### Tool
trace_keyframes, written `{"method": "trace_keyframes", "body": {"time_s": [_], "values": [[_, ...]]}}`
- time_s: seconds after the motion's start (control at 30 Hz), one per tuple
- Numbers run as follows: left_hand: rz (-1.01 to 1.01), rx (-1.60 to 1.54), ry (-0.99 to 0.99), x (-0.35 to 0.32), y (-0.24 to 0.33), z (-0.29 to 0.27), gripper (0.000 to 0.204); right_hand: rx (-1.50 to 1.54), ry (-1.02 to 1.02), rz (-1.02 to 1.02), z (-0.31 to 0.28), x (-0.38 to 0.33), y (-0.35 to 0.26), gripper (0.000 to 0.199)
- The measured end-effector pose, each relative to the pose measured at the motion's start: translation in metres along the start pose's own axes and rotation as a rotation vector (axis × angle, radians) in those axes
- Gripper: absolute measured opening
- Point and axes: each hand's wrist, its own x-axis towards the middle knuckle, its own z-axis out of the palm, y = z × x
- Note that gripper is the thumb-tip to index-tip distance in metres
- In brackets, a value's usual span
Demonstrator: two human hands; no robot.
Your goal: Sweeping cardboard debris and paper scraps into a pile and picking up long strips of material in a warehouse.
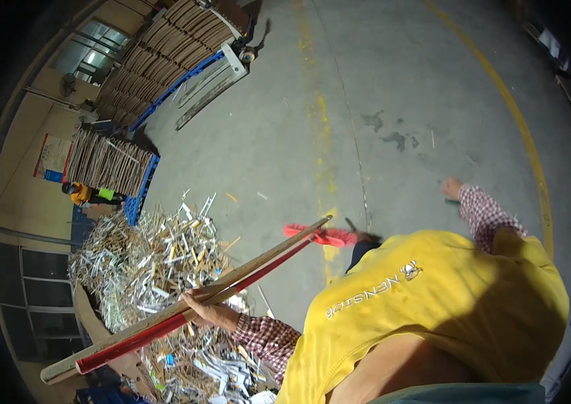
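My left hand (210, 311) is closed round a long wooden pole (265, 257) and the red handle (140, 339) of a broom, which lie side by side and slant from lower left to the middle. The broom's red head (329, 236) is at the far end, low over the grey floor. My right hand (452, 188) is held out to the right, away from the poles, with its fingers curled. A small dark green patch shows beside it; whether the hand holds anything is hidden.
A big heap of shredded paper and cardboard strips (157, 262) lies at left. Behind it stand stacked cardboard sheets (107, 161) on blue pallets and a person in yellow (82, 194). A pallet jack (211, 87) is farther back. Yellow lines (511, 101) mark the floor.
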Motion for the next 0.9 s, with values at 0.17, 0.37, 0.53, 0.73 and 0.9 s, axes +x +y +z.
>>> {"method": "trace_keyframes", "body": {"time_s": [0.17,0.37,0.53,0.73,0.9], "values": [[-0.002,0.018,-0.081,0.098,-0.072,0.14,0.018,0.446,-0.288,0.886,-0.002,0.048,0.006,0.019],[0.298,0.206,-0.4,0.183,-0.171,0.328,0.013,0.084,-0.627,0.286,0.068,0.086,0.058,0.011],[0.382,0.17,-0.63,0.239,-0.248,0.498,0.002,0.158,-0.764,0.445,0.094,0.189,0.143,0.026],[0.221,0.324,-1.06,0.282,-0.336,0.666,0.004,0.409,0.08,0.792,-0.114,0.443,0.279,0.022],[0.151,0.557,-1.246,0.294,-0.459,0.753,0.016,0.779,0.803,0.391,-0.372,0.637,0.358,0.017]]}}
